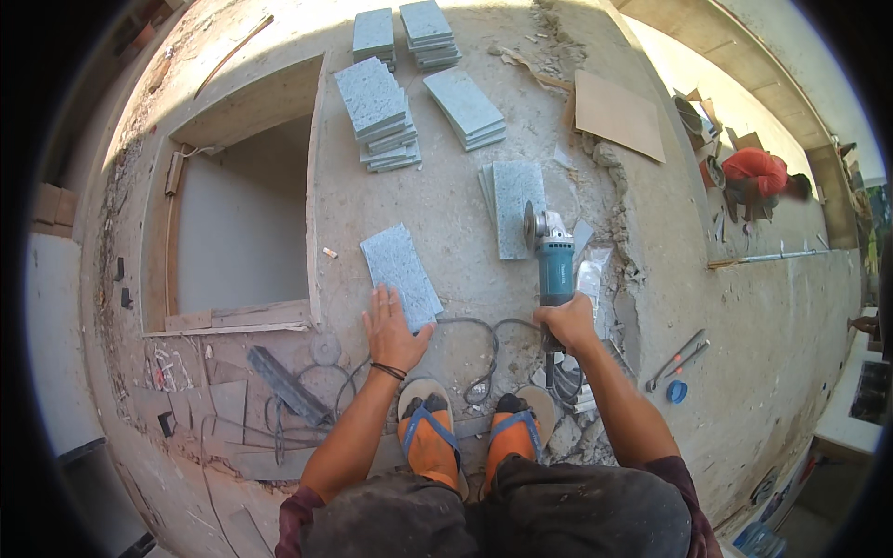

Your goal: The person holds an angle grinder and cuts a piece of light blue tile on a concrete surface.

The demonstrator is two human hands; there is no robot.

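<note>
My left hand (pixel 393 330) lies flat, fingers spread, on the near end of a grey speckled stone tile (pixel 400 272) resting on the concrete floor. My right hand (pixel 567 323) grips the handle of a teal angle grinder (pixel 551 251). Its disc sits beside a second, upright-lying grey tile (pixel 516 205) to the right. The grinder's black cable (pixel 484 358) loops across the floor between my hands. My two feet in orange sandals (pixel 465 432) stand just below.
Several stacks of grey tiles (pixel 383 116) lie further off. A rectangular opening (pixel 237 223) drops away at the left. A cardboard sheet (pixel 619 113) lies at upper right, rubble beside it. A person in an orange shirt (pixel 758 177) crouches far right. Hand tools (pixel 677 358) lie at right.
</note>
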